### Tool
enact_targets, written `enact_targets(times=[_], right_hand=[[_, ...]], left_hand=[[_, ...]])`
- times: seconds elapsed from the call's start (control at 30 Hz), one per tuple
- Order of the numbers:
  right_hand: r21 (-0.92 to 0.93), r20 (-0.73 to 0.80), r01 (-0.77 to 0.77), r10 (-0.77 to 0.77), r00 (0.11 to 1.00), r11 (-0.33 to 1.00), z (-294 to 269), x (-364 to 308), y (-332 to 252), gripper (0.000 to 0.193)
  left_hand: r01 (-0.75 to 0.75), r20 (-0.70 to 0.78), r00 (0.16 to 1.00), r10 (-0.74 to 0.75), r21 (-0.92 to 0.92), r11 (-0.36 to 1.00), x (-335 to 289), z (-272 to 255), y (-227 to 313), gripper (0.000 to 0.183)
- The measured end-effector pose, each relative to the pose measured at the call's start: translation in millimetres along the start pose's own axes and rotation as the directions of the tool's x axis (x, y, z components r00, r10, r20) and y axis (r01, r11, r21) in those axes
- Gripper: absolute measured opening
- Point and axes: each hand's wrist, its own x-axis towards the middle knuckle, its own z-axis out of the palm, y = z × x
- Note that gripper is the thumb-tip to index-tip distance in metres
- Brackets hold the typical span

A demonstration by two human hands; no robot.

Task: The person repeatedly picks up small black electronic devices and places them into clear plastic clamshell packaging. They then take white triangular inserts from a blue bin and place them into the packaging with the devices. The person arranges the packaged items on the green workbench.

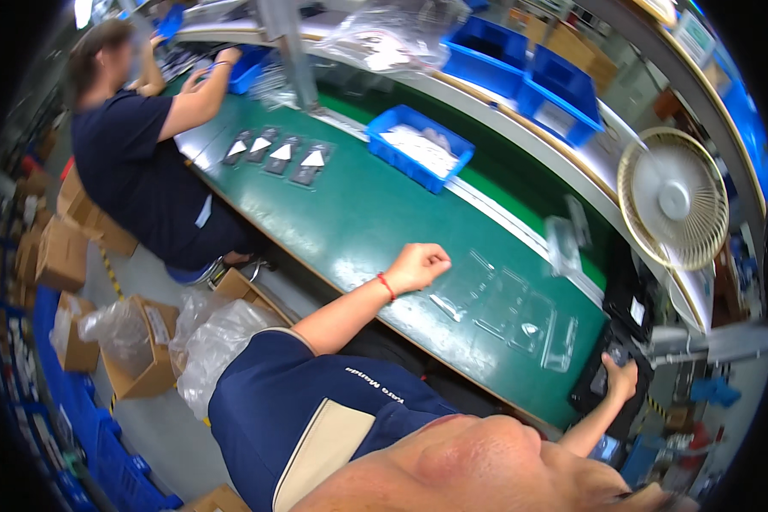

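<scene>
My left hand (418, 267), a red band at its wrist, hovers above the green table with its fingers curled in; nothing shows in them. Just right of it, clear plastic blister trays (560, 343) lie in a loose group on the tabletop. A small whitish strip (446, 308) rests at their near left. At the table's right end, my right hand (620, 380) grips a black flat package (602, 375), fingers bent over it. Further black packages (627, 303) are heaped behind that one. Fine details of the black pieces are blurred.
A blue bin (420, 147) of white pieces stands at the table's back edge. Several black cards with white triangles (280, 157) lie far left, near a co-worker (149, 162). A fan (674, 198) and blue bins (563, 94) occupy the shelf. Cardboard boxes (141, 346) stand behind on the floor.
</scene>
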Motion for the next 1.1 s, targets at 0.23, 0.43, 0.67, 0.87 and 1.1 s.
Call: enact_targets(times=[0.23, 0.43, 0.67, 0.87, 1.1], right_hand=[[0.057, -0.267, 0.097, -0.079, 0.96, 0.994, -28, -35, -28, 0.052], [0.969, -0.026, 0.139, -0.475, 0.879, 0.204, -14, -130, -149, 0.021], [0.993, 0.081, 0.004, -0.721, 0.688, 0.115, 45, -166, -209, 0.02], [0.99, 0.126, -0.059, -0.596, 0.793, 0.132, 52, -150, -241, 0.032], [0.6, -0.17, 0.547, -0.574, 0.801, 0.585, 75, -162, -280, 0.041]], left_hand=[[-0.128, 0.097, 0.983, 0.157, -0.254, 0.959, -3, 9, 11, 0.014], [0.279, 0.645, 0.72, 0.254, -0.605, 0.746, -44, 82, 32, 0.08], [0.579, 0.666, 0.745, 0.035, -0.673, 0.46, -56, 63, 21, 0.055], [0.411, 0.47, 0.883, 0.011, -0.784, 0.466, -72, 9, 4, 0.041], [0.348, 0.381, 0.924, 0.029, -0.871, 0.345, -76, -8, -4, 0.036]])
